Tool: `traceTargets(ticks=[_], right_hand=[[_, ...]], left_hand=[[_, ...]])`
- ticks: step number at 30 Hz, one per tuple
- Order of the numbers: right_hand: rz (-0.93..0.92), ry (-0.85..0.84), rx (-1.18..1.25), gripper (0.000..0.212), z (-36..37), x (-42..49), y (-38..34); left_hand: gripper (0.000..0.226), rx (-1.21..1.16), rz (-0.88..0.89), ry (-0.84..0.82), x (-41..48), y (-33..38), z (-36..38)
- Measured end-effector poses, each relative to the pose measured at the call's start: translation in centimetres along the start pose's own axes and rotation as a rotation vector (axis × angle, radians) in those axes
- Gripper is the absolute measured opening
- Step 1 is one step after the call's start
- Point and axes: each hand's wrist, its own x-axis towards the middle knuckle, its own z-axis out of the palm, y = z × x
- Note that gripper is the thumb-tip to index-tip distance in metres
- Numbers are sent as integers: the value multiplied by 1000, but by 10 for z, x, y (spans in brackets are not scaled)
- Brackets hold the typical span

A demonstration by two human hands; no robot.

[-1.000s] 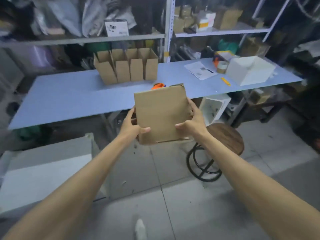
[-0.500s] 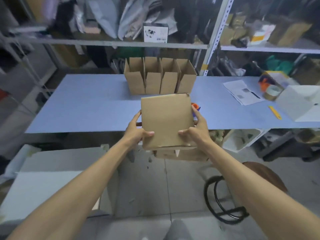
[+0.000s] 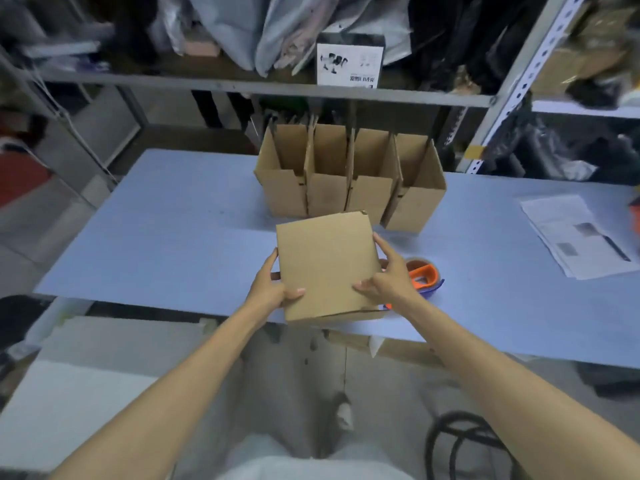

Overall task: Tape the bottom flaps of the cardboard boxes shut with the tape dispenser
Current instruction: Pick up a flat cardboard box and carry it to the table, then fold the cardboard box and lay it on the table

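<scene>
A flat-looking brown cardboard box (image 3: 327, 265) is held over the near edge of the blue table (image 3: 173, 244), its broad plain face toward me. My left hand (image 3: 270, 289) grips its left side with the thumb on the face. My right hand (image 3: 388, 275) grips its right side, thumb on the face. Just right of the box, an orange tape dispenser (image 3: 424, 275) with a roll of tape lies on the table, partly hidden by my right hand. Several open cardboard boxes (image 3: 349, 178) stand in a row behind, flaps up.
Printed papers (image 3: 575, 233) lie at the table's right. Metal shelving (image 3: 242, 86) full of bags and a white carton rises behind the table. A white box (image 3: 86, 393) sits on the floor at left; a stool's black ring (image 3: 460, 441) shows at lower right.
The view has moved closer to the table. The box, held in both hands, has come forward over the table's near edge, and the tape dispenser has come into view beside it.
</scene>
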Motion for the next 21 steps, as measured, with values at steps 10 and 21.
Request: traceTargets(ticks=[10, 21], right_hand=[[56, -147, -19, 95, 21, 108, 5], [91, -380, -161, 92, 54, 171, -14]], left_hand=[[100, -9, -90, 40, 79, -2, -7], [135, 369, -104, 151, 122, -8, -35]])
